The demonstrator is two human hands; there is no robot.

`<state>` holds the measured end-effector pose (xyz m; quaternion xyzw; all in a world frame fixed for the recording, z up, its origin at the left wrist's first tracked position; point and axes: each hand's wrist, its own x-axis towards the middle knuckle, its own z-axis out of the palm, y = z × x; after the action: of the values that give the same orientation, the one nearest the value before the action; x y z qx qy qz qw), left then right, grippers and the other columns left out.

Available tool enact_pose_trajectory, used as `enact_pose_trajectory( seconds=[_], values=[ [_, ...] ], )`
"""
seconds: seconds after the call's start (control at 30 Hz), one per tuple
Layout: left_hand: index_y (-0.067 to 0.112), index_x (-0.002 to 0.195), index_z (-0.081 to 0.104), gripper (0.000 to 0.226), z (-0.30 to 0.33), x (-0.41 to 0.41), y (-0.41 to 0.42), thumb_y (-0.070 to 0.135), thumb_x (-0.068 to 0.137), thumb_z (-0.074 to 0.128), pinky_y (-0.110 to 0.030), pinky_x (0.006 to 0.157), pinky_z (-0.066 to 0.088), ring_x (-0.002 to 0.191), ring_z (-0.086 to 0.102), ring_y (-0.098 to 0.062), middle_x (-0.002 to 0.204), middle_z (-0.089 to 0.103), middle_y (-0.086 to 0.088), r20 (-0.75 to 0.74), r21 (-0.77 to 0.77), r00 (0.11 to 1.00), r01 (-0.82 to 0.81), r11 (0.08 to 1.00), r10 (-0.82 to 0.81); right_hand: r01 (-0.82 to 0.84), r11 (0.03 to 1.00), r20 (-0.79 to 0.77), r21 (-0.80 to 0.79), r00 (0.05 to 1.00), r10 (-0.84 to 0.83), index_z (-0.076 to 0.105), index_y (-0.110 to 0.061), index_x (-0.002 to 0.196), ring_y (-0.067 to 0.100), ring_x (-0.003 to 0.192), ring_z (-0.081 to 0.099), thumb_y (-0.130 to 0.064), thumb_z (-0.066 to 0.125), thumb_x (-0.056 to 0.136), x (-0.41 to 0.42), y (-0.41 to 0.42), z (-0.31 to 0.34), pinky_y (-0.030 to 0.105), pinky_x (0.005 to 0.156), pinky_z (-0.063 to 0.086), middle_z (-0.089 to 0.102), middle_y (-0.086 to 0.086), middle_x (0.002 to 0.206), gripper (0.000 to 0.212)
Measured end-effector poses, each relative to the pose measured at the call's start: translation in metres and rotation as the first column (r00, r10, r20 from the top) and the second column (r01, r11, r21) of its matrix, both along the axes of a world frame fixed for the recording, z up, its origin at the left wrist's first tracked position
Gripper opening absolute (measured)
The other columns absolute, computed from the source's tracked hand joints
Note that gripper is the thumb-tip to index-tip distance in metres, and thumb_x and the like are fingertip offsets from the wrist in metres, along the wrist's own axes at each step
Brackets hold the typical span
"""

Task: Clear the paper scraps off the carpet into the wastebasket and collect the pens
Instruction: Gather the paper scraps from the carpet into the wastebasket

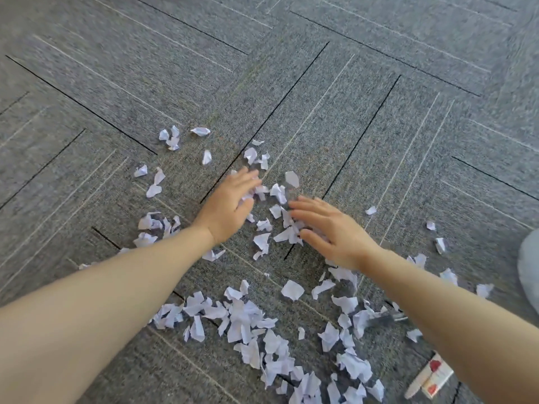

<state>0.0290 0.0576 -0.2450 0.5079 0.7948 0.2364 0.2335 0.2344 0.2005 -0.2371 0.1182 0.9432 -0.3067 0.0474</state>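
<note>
I see both hands spread, fingers loose, left hand [230, 204] and right hand [329, 228] flanking scraps [280, 217] lying between them on carpet [379, 68] (light, crumpled, likely to scatter); I'd scoop from outside inward.

Torn, crumpled scraps of matt white paper [264, 242] are seen between the hands. The grey woven carpet [335, 91] beyond is rendered coarse, flecked and dull.
</note>
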Motion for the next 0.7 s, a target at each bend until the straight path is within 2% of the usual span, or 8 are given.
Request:
enact_pose_trajectory(
  seconds=[0.07, 0.2, 0.27, 0.33, 0.43, 0.5, 0.6, 0.7],
  values=[
    [0.023, 0.141, 0.037, 0.048, 0.001, 0.018, -0.015, 0.035, 0.095, 0.035, -0.039, 0.117, 0.014, 0.143, 0.016, -0.010, 0.152, 0.032, 0.006, 0.006, 0.017, 0.993, 0.116, 0.993, -0.116, 0.097, 0.995, -0.056, -0.015, 0.994, -0.098, 0.038, -0.029, 0.145, 0.008, 0.140, 0.031, -0.049, 0.032, 0.098, 0.020, -0.001, 0.000, 0.043, 0.115, 0.028, 0.034, -0.012, 0.153, 0.051],
    [0.015, 0.150, 0.015, 0.083, -0.005, 0.045, -0.030, 0.059, 0.086, 0.045, -0.041, 0.117, 0.019, 0.143, 0.017, -0.018, 0.157, 0.019, -0.003, -0.139, -0.018, 0.948, 0.288, 0.957, -0.288, 0.194, 0.976, 0.055, 0.101, 0.978, -0.200, 0.011, -0.036, 0.153, 0.009, 0.149, -0.007, -0.068, 0.024, 0.091, 0.042, -0.010, -0.008, 0.041, 0.119, -0.004, 0.005, -0.013, 0.162, 0.071],
    [0.013, 0.151, 0.005, 0.096, -0.006, 0.055, -0.025, 0.069, 0.082, 0.043, -0.040, 0.117, 0.017, 0.142, 0.017, -0.021, 0.158, 0.013, -0.005, -0.220, -0.052, 0.928, 0.296, 0.954, -0.300, 0.117, 0.989, 0.064, 0.091, 0.990, -0.123, 0.010, -0.034, 0.153, 0.008, 0.148, -0.009, -0.068, 0.020, 0.092, 0.047, -0.026, -0.010, 0.043, 0.121, -0.003, 0.004, -0.012, 0.162, 0.071],
    [0.011, 0.149, 0.016, 0.095, -0.002, 0.068, -0.025, 0.072, 0.080, 0.041, -0.042, 0.114, 0.025, 0.137, 0.027, -0.020, 0.153, 0.028, -0.004, -0.249, -0.057, 0.908, 0.335, 0.940, -0.339, 0.080, 0.997, 0.030, 0.002, 0.996, -0.080, 0.017, -0.031, 0.153, 0.006, 0.149, -0.001, -0.064, 0.024, 0.094, 0.055, -0.042, -0.005, 0.041, 0.122, 0.002, 0.012, -0.012, 0.160, 0.068],
    [0.016, 0.137, 0.044, 0.077, -0.003, 0.083, -0.044, 0.070, 0.081, 0.044, -0.038, 0.104, 0.035, 0.123, 0.040, -0.015, 0.135, 0.049, 0.003, -0.215, 0.020, 0.897, 0.401, 0.916, -0.387, 0.151, 0.983, -0.039, -0.104, 0.987, -0.156, 0.024, -0.030, 0.151, 0.007, 0.146, 0.017, -0.058, 0.037, 0.092, 0.069, -0.053, -0.002, 0.042, 0.119, 0.019, 0.022, -0.013, 0.157, 0.067],
    [0.013, 0.128, 0.053, 0.072, -0.005, 0.085, -0.057, 0.067, 0.081, 0.049, -0.039, 0.100, 0.039, 0.117, 0.045, -0.017, 0.126, 0.054, 0.000, -0.210, 0.082, 0.912, 0.376, 0.923, -0.353, 0.159, 0.987, -0.045, 0.000, 0.986, -0.158, 0.014, -0.029, 0.154, 0.013, 0.149, 0.009, -0.065, 0.040, 0.089, 0.069, -0.054, -0.004, 0.042, 0.120, 0.013, 0.014, -0.009, 0.161, 0.079],
    [0.009, 0.138, 0.040, 0.088, -0.006, 0.080, -0.070, 0.072, 0.077, 0.046, -0.041, 0.107, 0.034, 0.125, 0.040, -0.021, 0.136, 0.046, -0.005, -0.299, 0.022, 0.900, 0.338, 0.941, -0.317, -0.008, 0.969, 0.080, 0.245, 0.997, -0.012, -0.003, -0.027, 0.154, 0.017, 0.149, -0.009, -0.080, 0.036, 0.082, 0.061, -0.058, -0.014, 0.043, 0.121, -0.002, -0.002, -0.006, 0.163, 0.097],
    [0.010, 0.143, 0.033, 0.100, -0.006, 0.077, -0.077, 0.080, 0.072, 0.042, -0.041, 0.106, 0.034, 0.126, 0.039, -0.023, 0.138, 0.042, -0.005, -0.397, -0.105, 0.852, 0.327, 0.939, -0.341, -0.063, 0.937, 0.080, 0.343, 0.996, 0.038, 0.018, -0.023, 0.154, 0.025, 0.149, 0.013, -0.073, 0.034, 0.087, 0.054, -0.058, -0.019, 0.044, 0.119, 0.011, 0.022, 0.000, 0.160, 0.085]
  ],
)
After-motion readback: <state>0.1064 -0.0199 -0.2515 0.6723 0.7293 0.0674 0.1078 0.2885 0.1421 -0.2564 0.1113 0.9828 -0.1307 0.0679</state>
